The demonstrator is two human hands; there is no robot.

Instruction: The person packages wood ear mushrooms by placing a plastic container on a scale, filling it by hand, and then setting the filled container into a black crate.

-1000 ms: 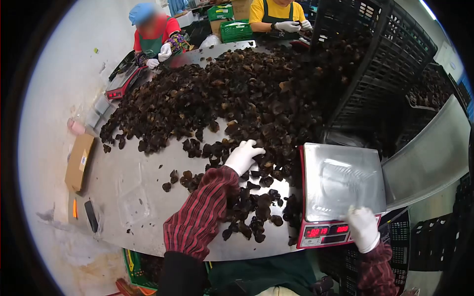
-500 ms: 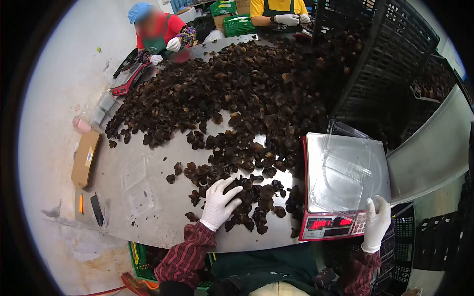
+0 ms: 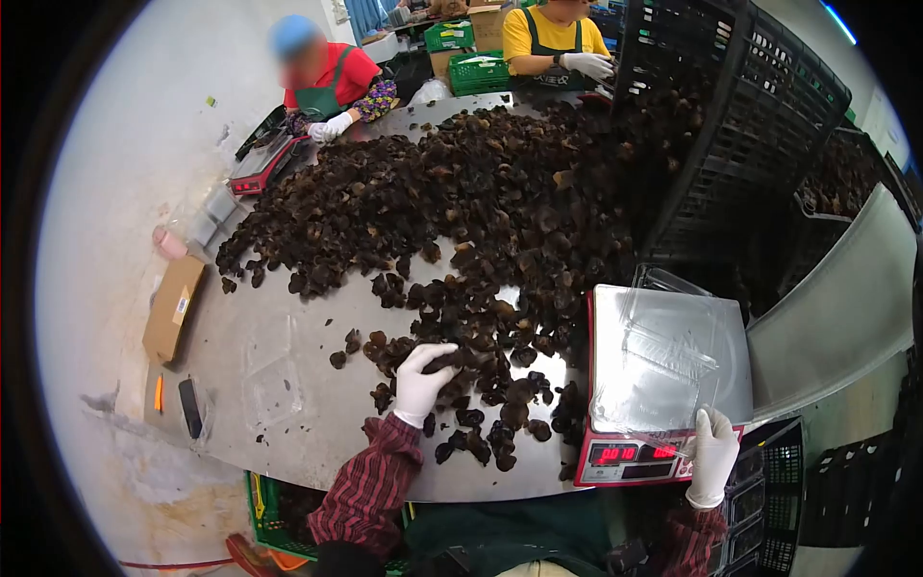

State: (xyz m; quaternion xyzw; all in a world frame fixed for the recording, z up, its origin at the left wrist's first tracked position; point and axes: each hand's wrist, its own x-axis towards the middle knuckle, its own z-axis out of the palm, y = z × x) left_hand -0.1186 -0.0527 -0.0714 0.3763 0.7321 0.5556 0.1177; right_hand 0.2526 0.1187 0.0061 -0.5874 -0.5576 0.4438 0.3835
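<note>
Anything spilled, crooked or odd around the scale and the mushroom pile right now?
Mostly orderly. The clear plastic tray sits askew on the scale, and an orange cutter and a dark flat item lie on the floor by the table edge. Loose mushrooms stay on the table.

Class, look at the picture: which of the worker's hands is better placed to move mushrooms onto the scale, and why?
Left. The left hand already rests curled on the mushrooms, while the right hand is at the scale, touching its clear tray.

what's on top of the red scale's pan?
A clear plastic clamshell tray lies open on the red scale, apparently empty. The right hand holds its near edge. The pan shows through the plastic; the display is partly covered by that hand.
</note>
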